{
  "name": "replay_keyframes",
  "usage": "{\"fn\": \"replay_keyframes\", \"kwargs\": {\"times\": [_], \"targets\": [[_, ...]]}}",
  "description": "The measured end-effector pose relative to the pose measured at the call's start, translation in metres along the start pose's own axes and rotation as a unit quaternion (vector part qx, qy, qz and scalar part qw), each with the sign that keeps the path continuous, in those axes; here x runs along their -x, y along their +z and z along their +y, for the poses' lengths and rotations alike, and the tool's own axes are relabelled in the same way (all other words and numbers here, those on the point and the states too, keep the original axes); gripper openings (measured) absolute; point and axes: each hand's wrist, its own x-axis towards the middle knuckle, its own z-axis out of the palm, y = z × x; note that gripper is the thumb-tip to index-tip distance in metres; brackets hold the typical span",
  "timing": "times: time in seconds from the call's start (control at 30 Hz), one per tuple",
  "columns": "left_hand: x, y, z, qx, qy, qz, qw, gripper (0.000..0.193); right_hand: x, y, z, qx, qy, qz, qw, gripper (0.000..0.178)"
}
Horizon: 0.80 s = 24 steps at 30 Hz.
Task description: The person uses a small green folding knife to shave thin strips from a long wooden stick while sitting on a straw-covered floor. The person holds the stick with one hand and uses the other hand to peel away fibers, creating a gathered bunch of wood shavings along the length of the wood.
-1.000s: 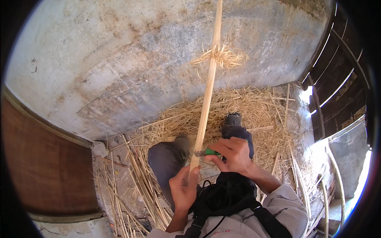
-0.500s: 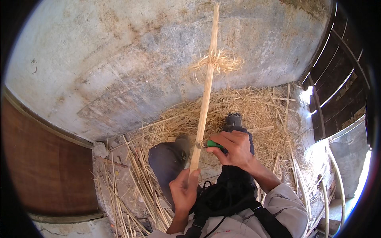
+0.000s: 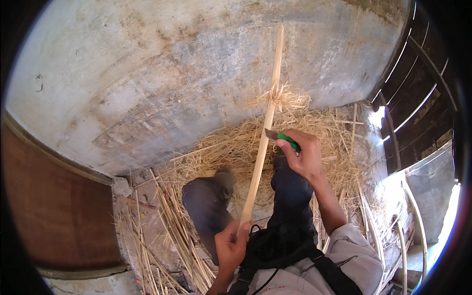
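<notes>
A long pale strip, wood or bamboo (image 3: 261, 162), slants up and away in front of me. My left hand (image 3: 231, 246) pinches its near end, close to my lap. In my right hand (image 3: 306, 153) is a knife (image 3: 289, 141) with a green handle; its short grey blade touches the strip's right edge partway along. Further up the strip, a tuft of curled shavings (image 3: 282, 98) clings to it. The strip's far end reaches up in front of the wall.
A stained plaster wall (image 3: 162, 83) rises ahead. Heaped shavings (image 3: 231, 142) cover the floor around my feet. Thin strips (image 3: 177, 221) lie in a bundle at left, near a brown panel (image 3: 59, 211). Dark slats (image 3: 418, 98) and bent poles (image 3: 418, 211) stand at right.
My right hand has slid the knife up along the strip, away from my left hand. The strip and its tuft have dropped a little nearer and shifted right; my left hand has moved slightly down.
</notes>
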Motion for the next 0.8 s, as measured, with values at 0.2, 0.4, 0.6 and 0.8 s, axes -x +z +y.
{"fn": "replay_keyframes", "kwargs": {"times": [0.2,0.4,0.6,0.8], "targets": [[-0.014,-0.004,0.001,0.054,0.032,0.022,0.998,0.023,0.021,0.002,-0.005,-0.125,0.077,-0.077,0.986,0.023],[-0.029,-0.004,0.011,0.072,0.04,0.011,0.997,0.026,0.046,0.01,-0.022,-0.149,-0.021,-0.144,0.978,0.028],[-0.033,0.001,0.015,0.053,0.064,0.023,0.996,0.022,0.052,0.006,-0.035,-0.037,-0.139,-0.157,0.977,0.03],[-0.031,0.003,0.013,0.015,0.098,0.03,0.995,0.023,0.056,0.005,-0.039,0.009,-0.161,-0.127,0.979,0.029]]}}
